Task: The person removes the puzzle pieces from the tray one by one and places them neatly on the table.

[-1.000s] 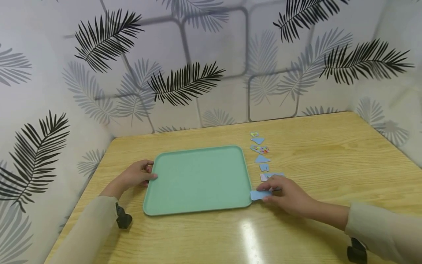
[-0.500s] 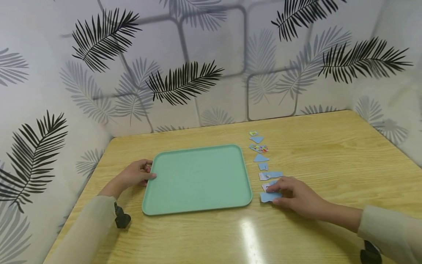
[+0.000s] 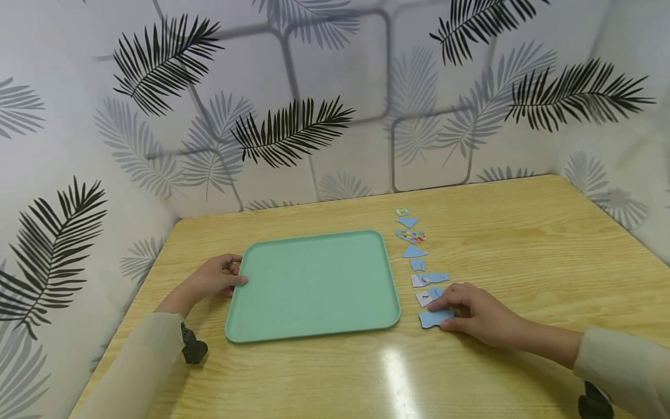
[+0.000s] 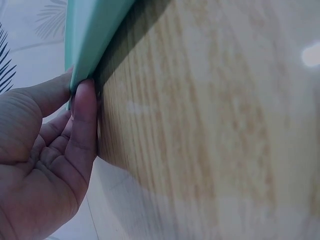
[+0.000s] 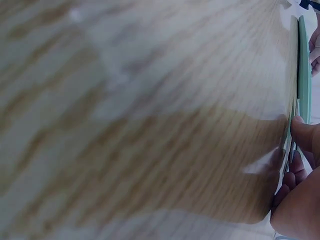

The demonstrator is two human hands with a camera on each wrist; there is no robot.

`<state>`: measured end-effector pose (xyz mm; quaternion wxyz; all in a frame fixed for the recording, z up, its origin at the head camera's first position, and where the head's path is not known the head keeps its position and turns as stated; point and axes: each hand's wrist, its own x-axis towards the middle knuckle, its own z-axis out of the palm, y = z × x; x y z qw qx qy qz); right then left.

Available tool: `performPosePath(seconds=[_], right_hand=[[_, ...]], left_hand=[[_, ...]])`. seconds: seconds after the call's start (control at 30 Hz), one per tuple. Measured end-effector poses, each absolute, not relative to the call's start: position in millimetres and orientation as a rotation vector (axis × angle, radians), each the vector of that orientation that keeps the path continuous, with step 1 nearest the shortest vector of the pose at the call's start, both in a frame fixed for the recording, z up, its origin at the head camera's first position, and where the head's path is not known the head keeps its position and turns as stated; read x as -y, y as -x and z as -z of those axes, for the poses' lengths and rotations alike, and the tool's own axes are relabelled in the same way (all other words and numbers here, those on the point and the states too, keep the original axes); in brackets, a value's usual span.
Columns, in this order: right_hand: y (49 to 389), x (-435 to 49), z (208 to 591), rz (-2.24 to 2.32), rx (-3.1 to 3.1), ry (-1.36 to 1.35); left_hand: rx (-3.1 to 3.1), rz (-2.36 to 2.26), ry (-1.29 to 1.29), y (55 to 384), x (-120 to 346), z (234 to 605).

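Observation:
My left hand (image 3: 211, 276) pinches the left rim of a mint-green rectangular tray (image 3: 314, 285), thumb on top. In the left wrist view, its fingers (image 4: 84, 117) come up under the tray's edge (image 4: 97, 37). To the right of the tray, my right hand (image 3: 478, 317) holds a flat light-blue puzzle piece (image 3: 433, 318) between thumb and fingers, low over the table. Just beyond it lies a pink-and-blue piece (image 3: 425, 298), partly covered by the fingers. In the right wrist view, my right hand (image 5: 305, 185) sits at the right edge, and the piece shows only edge-on.
More pieces run in a column beside the tray: a long printed one (image 3: 430, 279), a small blue one (image 3: 417, 265), blue triangles (image 3: 414, 251), a multicoloured one (image 3: 410, 235) and a small green-and-yellow one (image 3: 402, 212). A leaf-patterned wall (image 3: 345, 157) borders the wooden table (image 3: 523, 244).
My right hand has moved right with the blue piece, from the tray's front right corner to the near end of the column. The left hand keeps its hold on the tray.

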<state>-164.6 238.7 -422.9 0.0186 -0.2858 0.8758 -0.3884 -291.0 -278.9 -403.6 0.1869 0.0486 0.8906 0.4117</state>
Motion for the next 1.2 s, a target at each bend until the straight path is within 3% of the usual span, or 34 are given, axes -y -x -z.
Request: performPosePath(seconds=[1.2], right_hand=[[165.3, -241.8, 418.1, 1.14, -2.682, 0.736]], left_hand=[[-2.507, -1.164, -0.15, 287.0, 276.2, 397.9]])
